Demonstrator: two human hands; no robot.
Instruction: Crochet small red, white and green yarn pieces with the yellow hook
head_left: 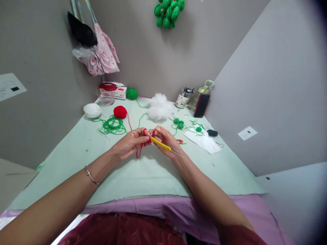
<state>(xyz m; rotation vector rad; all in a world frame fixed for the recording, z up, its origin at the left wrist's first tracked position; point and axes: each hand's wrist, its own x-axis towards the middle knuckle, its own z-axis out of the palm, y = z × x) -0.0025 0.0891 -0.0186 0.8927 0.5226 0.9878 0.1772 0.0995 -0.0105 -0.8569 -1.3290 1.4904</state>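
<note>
My left hand [133, 142] is closed in a pinch on red yarn [138, 154], with a strand looped round a finger. Close against it, my right hand [165, 140] has its fingers curled round a yellow-handled crochet hook [160, 144], whose thin metal end points down to the right over the wrist. A small bit of red work sits between the fingertips, mostly hidden. One red strand runs back from my left hand to the red yarn ball [120, 112].
On the pale green table [122, 180] lie a white yarn ball [92, 110], tangled green yarn [112, 125], white stuffing [158, 108], small green balls [180, 124] and white paper [204, 141]. A phone [201, 105] leans on a bottle [204, 89] at the back right.
</note>
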